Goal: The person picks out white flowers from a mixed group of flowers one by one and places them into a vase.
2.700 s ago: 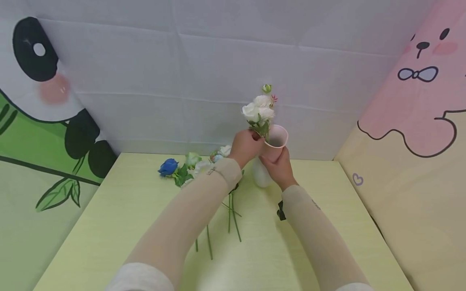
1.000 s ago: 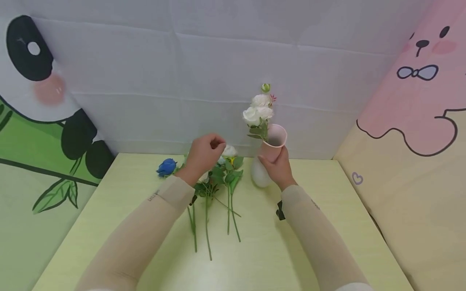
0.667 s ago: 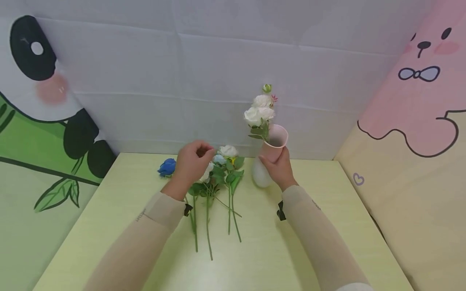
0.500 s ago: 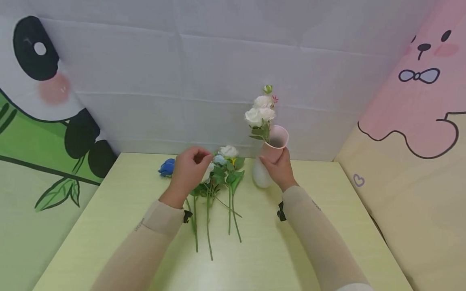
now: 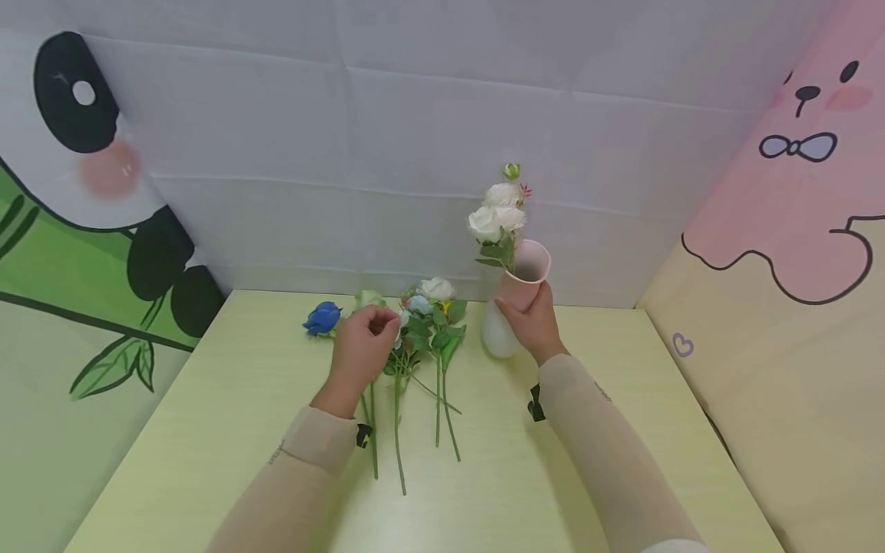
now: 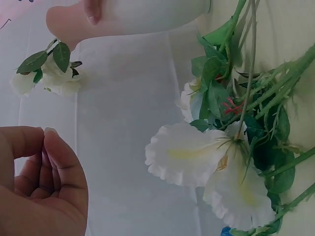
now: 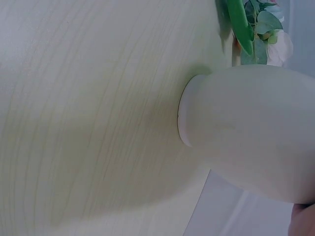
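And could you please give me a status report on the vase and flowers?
Left fingers curled, empty. Right fingers hold the vase. White flowers stand in it. Some loose stems cross on the table; may snag.

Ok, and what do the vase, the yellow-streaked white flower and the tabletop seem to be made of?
Vase: likely ceramic, possibly plastic; smooth and matte-looking, with an even, grainless surface.
White flower: probably thin matte fabric; the petals have crimped edges.
Tabletop: wood or wood-look laminate, I can't tell which; smooth, with fine, near-parallel grain lines.
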A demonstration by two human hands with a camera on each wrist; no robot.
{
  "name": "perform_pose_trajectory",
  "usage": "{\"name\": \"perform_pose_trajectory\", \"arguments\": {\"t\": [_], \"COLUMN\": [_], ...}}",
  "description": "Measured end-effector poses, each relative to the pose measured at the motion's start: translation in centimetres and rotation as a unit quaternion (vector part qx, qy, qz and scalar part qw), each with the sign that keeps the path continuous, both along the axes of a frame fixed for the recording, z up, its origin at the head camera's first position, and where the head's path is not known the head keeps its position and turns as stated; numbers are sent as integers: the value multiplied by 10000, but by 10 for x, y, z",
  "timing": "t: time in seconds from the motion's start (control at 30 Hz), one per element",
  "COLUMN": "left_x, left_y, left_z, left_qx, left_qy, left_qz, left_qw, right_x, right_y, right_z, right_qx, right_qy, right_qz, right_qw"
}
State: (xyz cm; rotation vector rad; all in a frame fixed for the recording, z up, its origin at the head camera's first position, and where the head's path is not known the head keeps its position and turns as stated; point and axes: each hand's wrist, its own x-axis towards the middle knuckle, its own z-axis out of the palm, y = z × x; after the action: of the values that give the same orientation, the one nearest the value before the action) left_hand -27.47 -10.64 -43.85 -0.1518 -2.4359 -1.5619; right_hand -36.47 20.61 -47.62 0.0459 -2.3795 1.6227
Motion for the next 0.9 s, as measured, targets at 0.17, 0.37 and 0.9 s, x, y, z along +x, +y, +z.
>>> {"name": "perform_pose_trajectory", "arguments": {"t": [0.17,0.37,0.9], "left_x": [-2,-6,-24], "left_y": [0,-1,-5], "left_z": [-15,-38,-89], "left_qx": [-66,-105,-239], "left_qy": [-202,-574,-1453], "left_qz": [181,334,1062], "left_qw": [9996,9977,9834], "right_x": [0,0,-1], "right_y": [0,0,2], "right_z": [-1,-1,-1], "right_qx": [-6,-33,39], "right_qy": [12,86,79], "right_qz": [21,67,81], "right_qw": [10000,9999,9999]}}
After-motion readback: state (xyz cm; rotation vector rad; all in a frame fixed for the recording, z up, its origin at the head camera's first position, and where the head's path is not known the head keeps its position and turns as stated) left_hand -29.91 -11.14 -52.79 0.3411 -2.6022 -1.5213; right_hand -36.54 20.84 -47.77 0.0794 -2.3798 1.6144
